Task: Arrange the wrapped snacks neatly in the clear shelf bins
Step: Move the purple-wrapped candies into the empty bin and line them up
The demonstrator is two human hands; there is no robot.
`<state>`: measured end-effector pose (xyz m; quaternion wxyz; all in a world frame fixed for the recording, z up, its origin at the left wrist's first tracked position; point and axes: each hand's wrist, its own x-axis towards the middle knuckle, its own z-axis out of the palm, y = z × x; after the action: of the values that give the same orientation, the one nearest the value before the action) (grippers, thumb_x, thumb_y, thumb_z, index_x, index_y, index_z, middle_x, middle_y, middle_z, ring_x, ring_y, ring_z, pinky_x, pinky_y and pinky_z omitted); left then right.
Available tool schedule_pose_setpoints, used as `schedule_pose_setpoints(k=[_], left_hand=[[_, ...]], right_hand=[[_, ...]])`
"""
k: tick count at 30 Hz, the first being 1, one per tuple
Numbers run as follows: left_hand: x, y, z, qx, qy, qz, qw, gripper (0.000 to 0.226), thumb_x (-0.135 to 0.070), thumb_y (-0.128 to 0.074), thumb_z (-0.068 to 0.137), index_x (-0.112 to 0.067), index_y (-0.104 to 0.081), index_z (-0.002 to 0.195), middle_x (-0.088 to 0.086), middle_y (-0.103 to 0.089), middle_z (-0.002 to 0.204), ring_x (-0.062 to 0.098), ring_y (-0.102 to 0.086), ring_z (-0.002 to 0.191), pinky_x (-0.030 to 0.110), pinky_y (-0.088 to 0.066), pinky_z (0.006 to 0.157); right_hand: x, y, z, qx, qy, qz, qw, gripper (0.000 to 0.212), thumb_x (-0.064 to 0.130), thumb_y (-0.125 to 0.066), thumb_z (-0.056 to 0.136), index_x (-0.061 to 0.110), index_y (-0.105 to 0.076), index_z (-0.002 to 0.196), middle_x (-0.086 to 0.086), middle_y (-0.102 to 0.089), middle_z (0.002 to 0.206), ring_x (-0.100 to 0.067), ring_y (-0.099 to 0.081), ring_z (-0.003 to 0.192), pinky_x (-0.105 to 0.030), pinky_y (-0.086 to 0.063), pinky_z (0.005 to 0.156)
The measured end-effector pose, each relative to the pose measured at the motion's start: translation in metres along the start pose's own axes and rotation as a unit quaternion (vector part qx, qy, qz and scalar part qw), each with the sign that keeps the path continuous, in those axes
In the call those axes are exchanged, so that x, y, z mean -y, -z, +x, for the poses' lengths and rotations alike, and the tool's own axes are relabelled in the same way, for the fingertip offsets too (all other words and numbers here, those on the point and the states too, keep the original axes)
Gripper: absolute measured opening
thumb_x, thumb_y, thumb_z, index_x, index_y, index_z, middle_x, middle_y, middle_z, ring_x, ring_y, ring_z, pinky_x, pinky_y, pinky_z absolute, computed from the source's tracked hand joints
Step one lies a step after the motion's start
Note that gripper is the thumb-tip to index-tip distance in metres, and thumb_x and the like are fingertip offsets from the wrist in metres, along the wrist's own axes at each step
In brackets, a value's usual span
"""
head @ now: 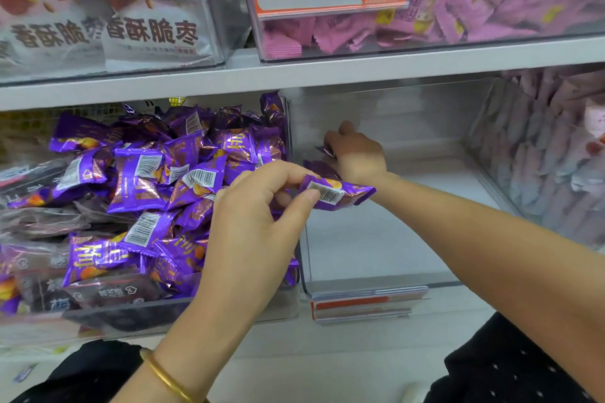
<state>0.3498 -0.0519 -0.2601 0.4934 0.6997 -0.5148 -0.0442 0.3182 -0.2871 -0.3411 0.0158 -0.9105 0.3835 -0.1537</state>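
White shelf (327, 363), near-empty clear plastic bin (370, 288). Left hand (258, 206) is pinching one end of a purple foil snack packet (339, 194) over the bin's left wall: probably light, slippery. Right hand (357, 154) is gripping a second packet (327, 151) inside.

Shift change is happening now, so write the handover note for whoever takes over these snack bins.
Left hand: pinches one purple snack by its end, at the front left edge of the middle bin.
Right hand: deep in the middle bin, fingers curled on a purple wrapper at its back left.
Done: little; the middle bin is almost bare.
Left: likely bring more across from the heap of purple snacks beside it and line them up.
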Motion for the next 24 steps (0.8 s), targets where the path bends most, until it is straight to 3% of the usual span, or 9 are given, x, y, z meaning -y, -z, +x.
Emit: schedule_pose_setpoints(k=[2, 4, 7, 11, 14, 17, 18, 21, 24], left_hand=[[0.000, 0.001, 0.001, 0.004, 0.004, -0.007, 1.000, 0.007, -0.029, -0.063, 0.081, -0.035, -0.066, 0.082, -0.013, -0.059, 0.073, 0.007, -0.053, 0.062, 0.040, -0.050, 0.067], [-0.002, 0.001, 0.002, 0.004, 0.005, -0.004, 1.000, 0.012, -0.020, -0.065, 0.083, -0.032, -0.067, 0.081, -0.008, -0.059, 0.074, 0.007, -0.051, 0.059, 0.038, -0.051, 0.060], [-0.003, 0.001, 0.003, 0.002, 0.007, -0.002, 1.000, 0.019, -0.016, -0.064, 0.082, -0.035, -0.065, 0.077, -0.003, -0.057, 0.076, 0.007, -0.046, 0.053, 0.032, -0.047, 0.055], [0.000, 0.002, 0.006, 0.017, -0.011, 0.000, 1.000, 0.022, -0.015, -0.065, 0.084, -0.036, -0.063, 0.077, -0.004, -0.056, 0.075, 0.006, -0.044, 0.051, 0.022, -0.041, 0.051], [0.001, -0.001, 0.004, 0.042, -0.031, 0.008, 0.999, 0.014, -0.024, -0.060, 0.080, -0.037, -0.065, 0.080, -0.014, -0.057, 0.074, 0.002, -0.048, 0.062, 0.011, -0.038, 0.057], [0.001, -0.004, 0.002, 0.062, -0.041, 0.018, 0.997, 0.012, -0.027, -0.060, 0.077, -0.036, -0.065, 0.084, -0.016, -0.060, 0.078, 0.004, -0.054, 0.072, 0.017, -0.043, 0.065], [0.000, -0.004, 0.002, 0.067, -0.047, 0.024, 0.996, 0.015, -0.028, -0.060, 0.077, -0.037, -0.062, 0.089, -0.016, -0.061, 0.080, 0.006, -0.056, 0.074, 0.022, -0.045, 0.068], [0.000, -0.004, 0.003, 0.072, -0.068, 0.049, 0.994, 0.018, -0.027, -0.059, 0.076, -0.033, -0.058, 0.093, -0.013, -0.060, 0.080, 0.009, -0.056, 0.074, 0.033, -0.047, 0.071], [-0.005, -0.007, 0.005, 0.078, -0.116, 0.136, 0.981, 0.012, -0.021, -0.059, 0.076, -0.027, -0.061, 0.085, -0.010, -0.058, 0.074, 0.007, -0.051, 0.071, 0.036, -0.044, 0.068]], right_hand=[[-0.001, 0.007, 0.000, 0.008, -0.021, 0.029, 0.999, 0.027, 0.025, -0.055, 0.091, 0.011, -0.045, 0.112, -0.013, -0.042, 0.115, -0.034, -0.056, 0.086, -0.033, -0.038, 0.062], [-0.004, 0.010, 0.001, 0.053, -0.070, 0.103, 0.991, 0.031, 0.021, -0.058, 0.086, 0.011, -0.041, 0.111, -0.011, -0.042, 0.113, -0.034, -0.057, 0.085, -0.034, -0.042, 0.066], [-0.011, 0.011, 0.001, 0.119, -0.107, 0.199, 0.967, 0.033, 0.027, -0.066, 0.080, 0.013, -0.041, 0.096, -0.004, -0.050, 0.089, -0.029, -0.056, 0.078, -0.029, -0.043, 0.059], [-0.013, 0.016, 0.001, 0.171, -0.057, 0.192, 0.965, 0.029, 0.023, -0.069, 0.080, 0.016, -0.043, 0.067, 0.004, -0.046, 0.064, -0.022, -0.052, 0.063, -0.020, -0.035, 0.043], [-0.016, 0.018, 0.001, 0.165, -0.068, 0.241, 0.954, 0.021, 0.015, -0.073, 0.079, 0.010, -0.056, 0.090, 0.000, -0.055, 0.077, -0.015, -0.053, 0.061, -0.012, -0.037, 0.036], [-0.011, 0.012, 0.000, 0.174, -0.053, 0.212, 0.960, 0.038, 0.017, -0.071, 0.081, 0.009, -0.060, 0.116, -0.009, -0.061, 0.109, -0.026, -0.060, 0.091, -0.020, -0.047, 0.060], [-0.009, 0.009, 0.000, 0.180, -0.049, 0.198, 0.962, 0.039, 0.019, -0.070, 0.082, 0.011, -0.060, 0.118, -0.008, -0.061, 0.113, -0.027, -0.059, 0.099, -0.024, -0.046, 0.067], [-0.006, -0.002, 0.000, 0.187, -0.040, 0.164, 0.968, 0.040, 0.024, -0.068, 0.082, 0.013, -0.058, 0.119, -0.008, -0.062, 0.118, -0.028, -0.057, 0.107, -0.022, -0.035, 0.069], [-0.007, 0.001, 0.000, 0.190, -0.067, 0.198, 0.959, 0.049, 0.021, -0.068, 0.082, 0.012, -0.050, 0.127, -0.010, -0.058, 0.124, -0.028, -0.057, 0.105, -0.024, -0.041, 0.072]])
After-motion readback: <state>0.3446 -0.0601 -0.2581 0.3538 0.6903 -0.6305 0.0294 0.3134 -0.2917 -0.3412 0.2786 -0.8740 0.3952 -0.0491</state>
